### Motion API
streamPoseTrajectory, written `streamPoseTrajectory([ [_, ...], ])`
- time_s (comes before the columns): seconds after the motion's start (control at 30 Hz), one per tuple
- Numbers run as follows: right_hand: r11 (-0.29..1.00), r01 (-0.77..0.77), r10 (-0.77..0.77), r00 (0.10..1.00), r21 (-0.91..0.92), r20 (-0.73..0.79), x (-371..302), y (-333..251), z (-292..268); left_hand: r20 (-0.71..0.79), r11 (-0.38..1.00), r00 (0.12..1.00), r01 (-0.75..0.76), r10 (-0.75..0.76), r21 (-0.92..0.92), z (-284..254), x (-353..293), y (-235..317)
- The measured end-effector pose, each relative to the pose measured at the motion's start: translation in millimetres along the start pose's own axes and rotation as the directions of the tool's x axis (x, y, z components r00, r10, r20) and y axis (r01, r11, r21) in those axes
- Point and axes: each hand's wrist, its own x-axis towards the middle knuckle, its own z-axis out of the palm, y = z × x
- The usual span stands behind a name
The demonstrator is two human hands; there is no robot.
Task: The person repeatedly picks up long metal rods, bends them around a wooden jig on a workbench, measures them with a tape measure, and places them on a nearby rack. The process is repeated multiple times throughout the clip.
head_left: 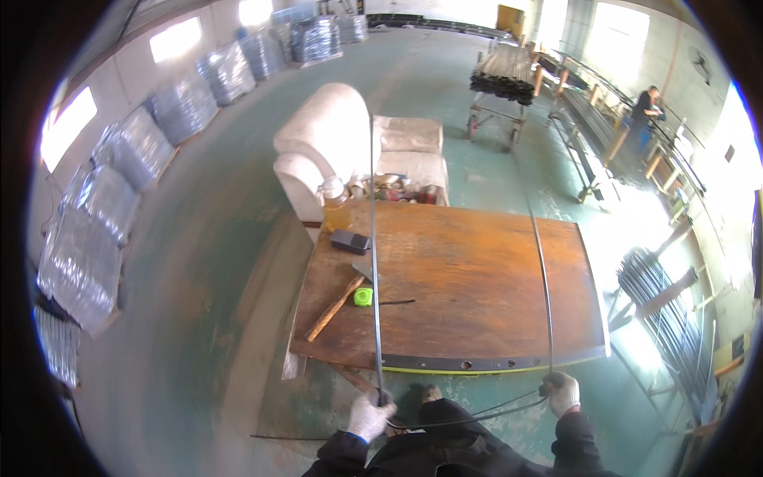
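One slim, grey, metallic-looking frame (377,302) spans the lower centre of the frame: two long bars run upward over the tabletop, and a thin curved length hangs between the hands; how the pieces join is too small to tell. Two gloved hands grip it. The left hand (370,417), at the lower centre, closes around the left bar's near end; the right hand (563,393), lower right of centre, closes around the right bar's near end. Both gloves are whitish fabric.

Beneath the bars, at centre, lies one rectangular tabletop (469,278) of scuffed brown wood, its near edge faced with a dark strip with round holes. Its left part carries one wooden-handled hammer (335,308), one lime-green tape measure (363,297), one dark block (350,242), one thin dark rod (397,302) and one clear bottle (337,211) of yellowish liquid.

Just beyond, upper centre, stands one pale, rounded armchair (330,119). At least six glossy film-wrapped stacks (83,262) line the left side. Upper right are one cart (494,114) of bundled long pieces and one person (645,107).
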Motion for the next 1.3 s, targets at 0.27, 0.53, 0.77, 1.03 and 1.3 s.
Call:
streamPoseTrajectory([
  [0.27,0.849,0.000,0.238,0.893,0.528,-0.382,43,117,-79,0.412,0.966,0.877,0.256,-0.247,0.033,163,-22,-8],
  [0.53,0.598,-0.204,0.685,0.632,0.775,-0.362,19,185,30,0.677,0.928,0.634,0.246,-0.373,0.281,308,-38,34],
  [0.77,0.926,-0.374,0.310,0.687,0.046,-0.657,126,348,-224,0.466,0.909,0.883,-0.237,0.054,0.343,323,-13,103],
  [1.03,0.803,-0.488,0.140,0.712,-0.342,-0.688,243,256,-339,-0.112,0.737,0.912,-0.240,0.394,0.632,190,104,122],
  [1.3,0.989,0.065,-0.067,0.998,-0.136,-0.009,213,230,-79,-0.454,0.566,0.814,0.196,0.361,0.801,88,267,142],
])
